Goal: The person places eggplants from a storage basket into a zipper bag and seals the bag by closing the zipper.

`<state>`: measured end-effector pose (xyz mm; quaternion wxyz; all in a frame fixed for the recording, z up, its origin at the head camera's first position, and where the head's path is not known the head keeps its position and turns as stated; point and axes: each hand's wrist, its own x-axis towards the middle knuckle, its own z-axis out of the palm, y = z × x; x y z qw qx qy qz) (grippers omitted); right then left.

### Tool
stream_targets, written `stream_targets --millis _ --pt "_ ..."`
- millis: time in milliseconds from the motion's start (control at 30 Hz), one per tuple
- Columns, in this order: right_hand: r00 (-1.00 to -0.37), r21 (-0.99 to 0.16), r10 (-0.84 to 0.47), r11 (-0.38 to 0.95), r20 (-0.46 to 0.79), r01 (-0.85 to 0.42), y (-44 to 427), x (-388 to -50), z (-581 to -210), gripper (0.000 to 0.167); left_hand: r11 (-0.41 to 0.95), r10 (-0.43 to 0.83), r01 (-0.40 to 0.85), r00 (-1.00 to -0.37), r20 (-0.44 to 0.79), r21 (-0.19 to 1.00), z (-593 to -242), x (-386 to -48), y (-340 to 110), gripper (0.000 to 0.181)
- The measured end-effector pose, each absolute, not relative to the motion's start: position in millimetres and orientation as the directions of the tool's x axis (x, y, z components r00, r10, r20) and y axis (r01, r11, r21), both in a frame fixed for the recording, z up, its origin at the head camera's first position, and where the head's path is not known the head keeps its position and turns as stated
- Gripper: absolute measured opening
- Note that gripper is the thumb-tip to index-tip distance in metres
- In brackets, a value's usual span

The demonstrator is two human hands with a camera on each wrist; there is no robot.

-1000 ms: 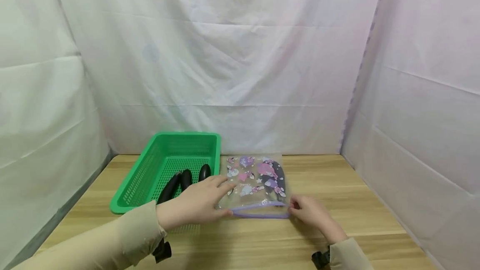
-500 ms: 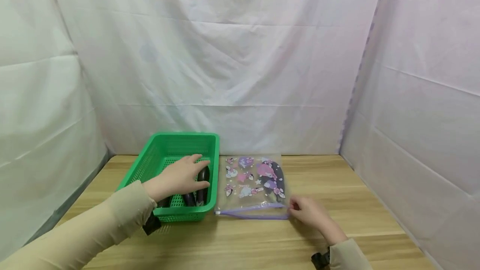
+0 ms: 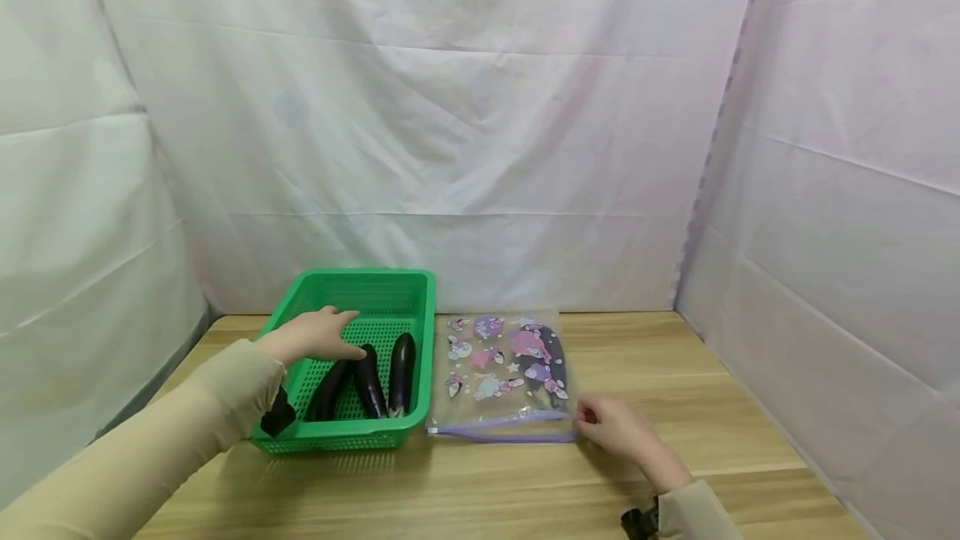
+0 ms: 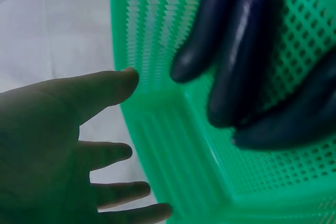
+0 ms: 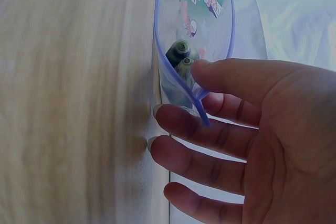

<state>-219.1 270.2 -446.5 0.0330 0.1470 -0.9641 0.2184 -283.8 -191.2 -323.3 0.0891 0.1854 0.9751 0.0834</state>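
Note:
My left hand [image 3: 318, 336] hovers over the left part of a green plastic basket [image 3: 337, 438], fingers spread and holding nothing. Three dark purple eggplants [image 3: 402, 373] lie inside the basket; the left wrist view shows these eggplants [image 4: 239, 61] apart from the fingers. To the basket's right, a clear zip bag [image 3: 487, 382] with cartoon prints lies flat, its purple-edged mouth parted towards me. My right hand [image 3: 618, 427] pinches the right corner of that mouth between thumb and fingers. Through the bag, the right wrist view shows two eggplant stem ends [image 5: 181, 48].
The wooden table [image 3: 510, 490] carries the basket and bag side by side. White cloth [image 3: 480, 132] hangs behind the table and along both sides. A small black wrist camera [image 3: 640, 522] sits at the right cuff.
My left hand has left the bag's left corner and moved left over the basket, uncovering the eggplants and the bag's slider. The right hand keeps its pinch in place.

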Motion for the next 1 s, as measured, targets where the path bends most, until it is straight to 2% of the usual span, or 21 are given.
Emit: stream_targets --millis 333,500,667,733,900,1000 --pt "-0.957 -0.413 -0.261 0.863 0.128 -0.291 269.1 -219.9 -446.8 0.022 0.952 0.259 0.179 -0.902 -0.345 0.246 -335.9 -297.9 -206.4 0.084" --pt "-0.963 -0.415 -0.245 0.868 0.116 -0.271 268.9 -221.0 -445.1 0.022 0.959 0.252 0.173 -0.881 -0.399 0.224 -335.5 -303.9 -207.9 0.078" --pt "-0.959 -0.406 -0.252 0.869 0.129 -0.283 269.9 -221.8 -444.2 0.022 0.963 0.245 0.167 -0.867 -0.433 0.209 -339.7 -308.7 -207.1 0.084" --pt "-0.956 -0.402 -0.260 0.868 0.135 -0.292 270.6 -222.0 -444.6 0.022 0.964 0.247 0.176 -0.866 -0.435 0.197 -343.8 -310.4 -206.7 0.078" --pt "-0.950 -0.396 -0.279 0.863 0.144 -0.313 272.8 -221.7 -447.2 0.023 0.964 0.263 0.205 -0.840 -0.475 0.171 -356.2 -313.6 -207.6 0.049" --pt "-0.949 -0.404 -0.281 0.858 0.145 -0.316 274.0 -221.4 -448.5 0.023 0.965 0.260 0.215 -0.837 -0.482 0.148 -361.1 -315.7 -208.4 0.048"
